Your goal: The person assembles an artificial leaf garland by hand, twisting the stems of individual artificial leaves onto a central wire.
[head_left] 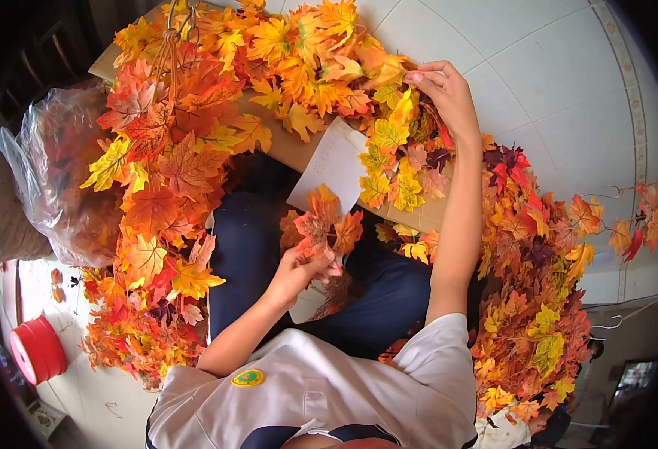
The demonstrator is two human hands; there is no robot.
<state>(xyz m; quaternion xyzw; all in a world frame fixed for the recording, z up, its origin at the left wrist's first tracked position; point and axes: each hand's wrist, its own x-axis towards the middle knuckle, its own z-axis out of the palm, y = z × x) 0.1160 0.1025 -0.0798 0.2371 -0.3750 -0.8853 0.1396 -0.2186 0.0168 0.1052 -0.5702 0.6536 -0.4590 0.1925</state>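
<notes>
My left hand [303, 275] is closed in front of my lap, pinching the stems of a small bunch of orange artificial maple leaves [320, 224]. Out at the far right, my right hand [443, 88] has its thumb and forefinger closed at the edge of a yellow-orange artificial maple leaf [384, 69]. That leaf belongs to a heap of yellow and orange leaves [288, 56] lying on brown cardboard [288, 146]. A white sheet of paper [321, 165] rests on the cardboard between my hands, its near end partly behind the bunch.
Hanging leaf garlands [172, 150] drop from a metal hook at the left. Beside them stands a clear plastic bag [63, 176] of leaves. A red spool [38, 350] sits on the tiled floor [538, 82]. More leaves [524, 314] pile up at my right, near wire hooks [606, 323].
</notes>
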